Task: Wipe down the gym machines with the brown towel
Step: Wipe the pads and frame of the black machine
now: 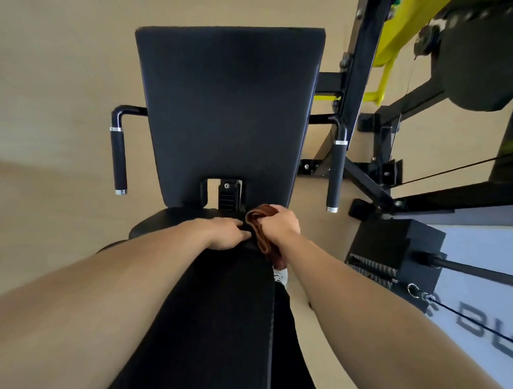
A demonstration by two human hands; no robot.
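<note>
- The right hand (280, 225) sits just below the middle of the view, fingers curled tight around the bunched brown towel (261, 233).
- The towel shows as a folded wad at 9 o'clock of that fist, with a tail hanging down at 6 o'clock past the wrist; it lies over the near edge of the person's black-clad leg (216, 324), close to the machine's seat pad (173, 217).
- The left hand (226, 232) rests palm down at 9 o'clock of the towel, fingers laid flat and close together on the dark fabric, their tips just beside the towel; whether they touch it cannot be told.
- Both bare forearms reach in from the lower corners and meet near the centre.
- At 12 o'clock of the hands stands the large black back pad (229, 106), with a notch at its lower edge showing a black adjustment bracket (227, 193) and a bolt.
- Two black grip handles with chrome end caps hang on either side of the pad: one at 9 o'clock (119, 160), one at 3 o'clock (336, 175).
- At 2 o'clock of the pad runs a black steel frame (358, 67) with yellow parts (396, 33) behind it.
- At 4 o'clock of the right hand sits a black weight stack block (393, 245) with a cable (474, 327) leading off to the right edge.
- A white shoe (281, 276) peeks out below the towel's tail.
- The floor (64, 71) is pale tan.
</note>
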